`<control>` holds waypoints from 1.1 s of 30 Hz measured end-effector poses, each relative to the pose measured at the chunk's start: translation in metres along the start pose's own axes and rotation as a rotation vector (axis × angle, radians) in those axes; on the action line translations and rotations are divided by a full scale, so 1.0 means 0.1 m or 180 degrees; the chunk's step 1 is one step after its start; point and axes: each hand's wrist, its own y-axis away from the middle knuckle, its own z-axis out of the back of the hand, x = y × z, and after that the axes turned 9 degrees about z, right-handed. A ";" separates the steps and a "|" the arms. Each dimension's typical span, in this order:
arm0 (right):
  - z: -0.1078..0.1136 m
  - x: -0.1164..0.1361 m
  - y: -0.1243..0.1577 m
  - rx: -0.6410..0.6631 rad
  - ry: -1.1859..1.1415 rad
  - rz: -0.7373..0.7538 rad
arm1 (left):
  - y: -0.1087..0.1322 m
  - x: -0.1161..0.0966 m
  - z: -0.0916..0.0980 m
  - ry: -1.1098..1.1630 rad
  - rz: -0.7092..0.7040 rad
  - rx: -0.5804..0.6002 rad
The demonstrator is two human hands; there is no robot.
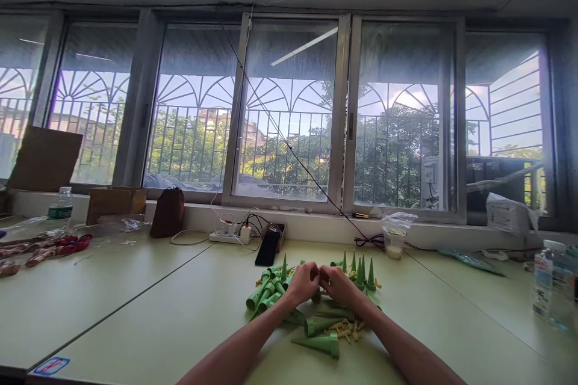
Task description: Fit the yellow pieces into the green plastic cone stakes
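Note:
My left hand (304, 281) and my right hand (336, 283) meet above a pile of green cone-shaped pieces, with fingers curled and fingertips together. Whatever lies between the fingertips is too small and hidden to name. Green cones (266, 292) lie heaped to the left of my left hand. Several more cones (362, 271) stand upright beyond my right hand. Nearer to me, between my forearms, a green cone (318, 344) lies on its side beside small yellow pieces (347, 329).
Behind the pile lie a black phone (268, 246) and a white power strip (230, 237) with cables. A plastic cup (394, 243) stands at the back. Bottles (546, 280) are at the right, and a brown bag (168, 213) and red items (72, 245) at the left of the table (135, 325).

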 end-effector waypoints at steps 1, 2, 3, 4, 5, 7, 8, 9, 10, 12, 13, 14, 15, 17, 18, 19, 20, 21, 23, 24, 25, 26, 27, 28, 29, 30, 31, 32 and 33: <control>0.00 0.00 0.00 -0.0006 0.0000 0.0004 | 0.00 -0.01 0.00 -0.0012 -0.0003 -0.0005; -0.01 -0.01 0.00 -0.0017 -0.0001 0.0013 | 0.01 -0.01 0.01 -0.0023 -0.0002 -0.0010; -0.01 -0.01 0.00 -0.0029 -0.0004 0.0025 | 0.01 -0.02 0.01 -0.0029 -0.0001 -0.0016; -0.01 -0.01 0.01 -0.0039 -0.0007 0.0040 | 0.01 -0.02 0.01 -0.0027 -0.0005 -0.0018; -0.01 -0.01 0.01 -0.0043 -0.0012 0.0056 | 0.01 -0.02 0.02 -0.0018 -0.0014 -0.0021; 0.01 0.00 0.01 -0.0030 -0.0023 0.0078 | 0.01 -0.02 0.01 -0.0002 -0.0040 -0.0034; 0.01 0.00 0.01 -0.0023 -0.0025 0.0084 | 0.00 -0.01 0.01 0.0009 -0.0054 -0.0045; 0.02 0.02 0.01 -0.0019 -0.0027 0.0083 | 0.00 0.00 0.01 0.0028 -0.0067 -0.0056; 0.04 0.03 0.01 -0.0026 -0.0027 0.0079 | 0.00 0.01 0.00 0.0055 -0.0076 -0.0065; 0.05 0.05 0.01 -0.0043 -0.0010 0.0060 | -0.01 0.01 -0.01 0.0162 -0.0087 -0.0084; 0.06 0.06 0.01 -0.0055 -0.0006 0.0058 | -0.01 0.01 -0.01 0.0236 -0.0084 -0.0089; 0.06 0.06 0.00 -0.0069 -0.0004 0.0052 | -0.01 0.01 -0.02 0.0306 -0.0076 -0.0088; 0.06 0.06 0.01 -0.0085 0.0000 0.0044 | -0.01 0.01 -0.02 0.0362 -0.0065 -0.0091; 0.06 0.05 0.01 -0.0114 0.0014 0.0033 | -0.01 -0.01 -0.02 0.0425 -0.0052 -0.0122; 0.06 0.05 0.01 -0.0132 0.0025 0.0034 | -0.02 -0.01 -0.01 0.0439 -0.0054 -0.0145; 0.05 0.04 0.01 -0.0148 0.0036 0.0047 | -0.02 -0.02 -0.01 0.0453 -0.0060 -0.0172; 0.05 0.04 0.01 -0.0161 0.0052 0.0068 | -0.03 -0.02 0.00 0.0465 -0.0067 -0.0200; 0.05 0.04 0.01 -0.0176 0.0076 0.0085 | -0.04 -0.02 0.01 0.0466 -0.0076 -0.0221; 0.06 0.04 0.00 -0.0204 0.0152 0.0073 | -0.06 -0.02 0.03 0.0414 -0.0097 -0.0268; 0.07 0.05 0.00 -0.0219 0.0192 0.0050 | -0.07 -0.01 0.05 0.0333 -0.0125 -0.0305; 0.08 0.06 0.00 -0.0242 0.0228 0.0024 | -0.08 0.00 0.06 0.0256 -0.0143 -0.0349; 0.08 0.07 -0.01 -0.0276 0.0255 0.0002 | -0.09 0.01 0.08 0.0178 -0.0149 -0.0383; 0.09 0.08 -0.01 -0.0316 0.0269 -0.0008 | -0.10 0.02 0.10 0.0091 -0.0133 -0.0415; 0.09 0.08 -0.01 -0.0359 0.0276 -0.0005 | -0.10 0.03 0.12 -0.0022 -0.0085 -0.0400; 0.10 0.08 -0.02 -0.0408 0.0282 0.0004 | -0.11 0.04 0.14 -0.0150 -0.0027 -0.0391; 0.10 0.08 -0.02 -0.0459 0.0288 0.0014 | -0.11 0.05 0.16 -0.0290 0.0046 -0.0386; 0.10 0.08 -0.02 -0.0506 0.0290 0.0019 | -0.11 0.06 0.18 -0.0424 0.0103 -0.0383; 0.10 0.08 -0.02 -0.0548 0.0292 0.0018 | -0.11 0.07 0.20 -0.0538 0.0144 -0.0348; 0.09 0.07 -0.03 -0.0584 0.0294 0.0010 | -0.11 0.08 0.22 -0.0633 0.0203 -0.0312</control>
